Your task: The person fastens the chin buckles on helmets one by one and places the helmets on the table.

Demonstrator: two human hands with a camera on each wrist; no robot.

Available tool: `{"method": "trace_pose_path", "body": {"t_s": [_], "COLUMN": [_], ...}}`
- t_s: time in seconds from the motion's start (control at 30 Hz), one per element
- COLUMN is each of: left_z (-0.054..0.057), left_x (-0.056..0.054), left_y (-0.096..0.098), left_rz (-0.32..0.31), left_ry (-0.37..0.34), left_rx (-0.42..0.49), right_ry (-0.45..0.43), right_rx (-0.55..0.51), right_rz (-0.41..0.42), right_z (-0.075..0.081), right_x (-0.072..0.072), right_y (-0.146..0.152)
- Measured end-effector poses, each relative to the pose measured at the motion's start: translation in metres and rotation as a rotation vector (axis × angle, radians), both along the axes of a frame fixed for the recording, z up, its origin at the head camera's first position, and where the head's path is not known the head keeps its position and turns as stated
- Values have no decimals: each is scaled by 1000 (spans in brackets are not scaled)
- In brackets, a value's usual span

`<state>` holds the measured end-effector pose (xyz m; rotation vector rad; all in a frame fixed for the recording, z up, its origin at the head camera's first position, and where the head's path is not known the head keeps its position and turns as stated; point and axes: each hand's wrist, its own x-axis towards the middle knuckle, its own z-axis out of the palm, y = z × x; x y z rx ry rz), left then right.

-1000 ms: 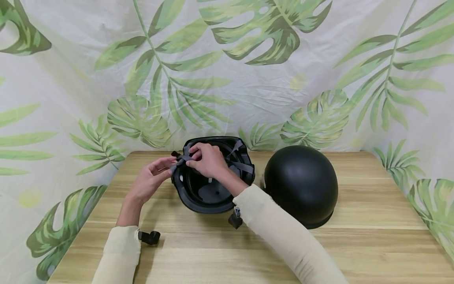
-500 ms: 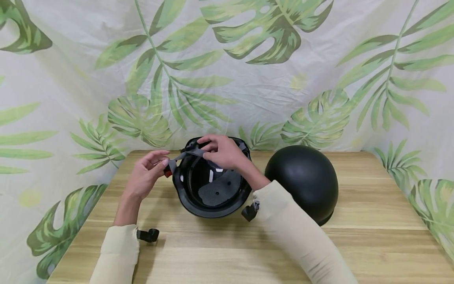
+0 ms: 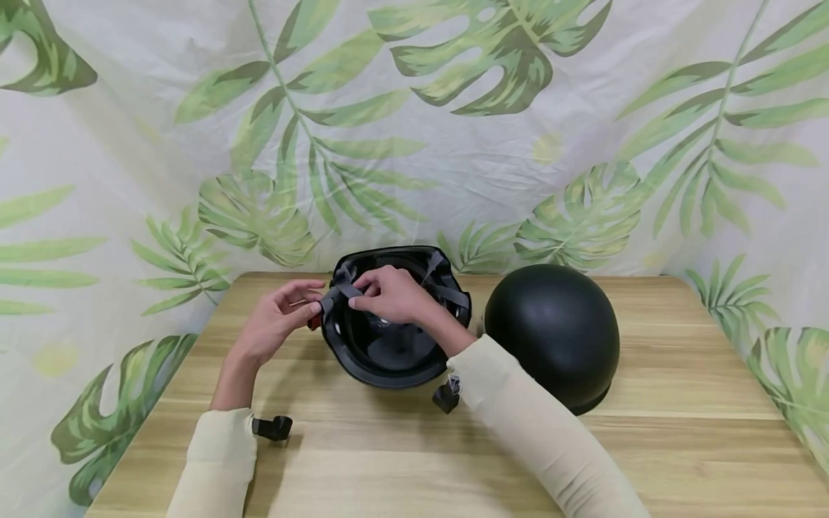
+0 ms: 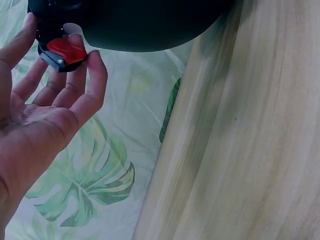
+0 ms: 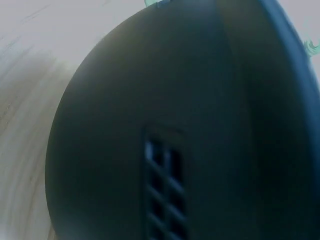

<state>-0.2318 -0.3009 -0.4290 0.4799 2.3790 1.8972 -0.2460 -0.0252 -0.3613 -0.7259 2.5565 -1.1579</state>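
Observation:
A black helmet (image 3: 388, 374) lies upturned on the table, its padded inside facing up and grey straps crossing its opening. At its left rim my left hand (image 3: 268, 324) holds a black-and-red buckle (image 4: 67, 52) between thumb and fingers; the left wrist view shows this hand (image 4: 55, 110) from the palm side. Over the opening, my right hand (image 3: 391, 295) pinches a grey strap (image 3: 346, 283) between thumb and forefinger. No part of the right hand appears in the right wrist view, where a dark shell with a latticed vent (image 5: 165, 185) fills most of the picture.
A second black helmet (image 3: 550, 334) sits dome up to the right, close to my right forearm. The wooden table (image 3: 350, 475) ends at a leaf-print cloth (image 3: 414, 165) behind. Small black wrist cameras (image 3: 272, 428) stick out from both sleeves.
My right hand moved right with the strap, then came back left and lower. The upturned helmet rocked, and its opening tilts differently. The buckle's red part came into view by my nearly still left hand.

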Motion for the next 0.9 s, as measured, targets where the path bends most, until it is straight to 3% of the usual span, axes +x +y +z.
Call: {"method": "trace_pose_path", "body": {"t_s": [0.23, 0.47, 0.67, 0.9], "left_z": [8, 19, 26, 29], "left_x": [3, 7, 7, 9], "left_y": [-1, -2, 7, 24], "left_rz": [-26, 55, 111, 132], "left_ry": [17, 66, 63, 89], "left_rx": [220, 476, 717, 777], "right_ry": [1, -106, -180, -166], "right_rx": [-163, -405, -529, -514], "right_rz": [9, 33, 19, -112], "right_z": [6, 21, 23, 19], "right_x": [3, 4, 2, 3], "right_y": [3, 21, 47, 67]}}
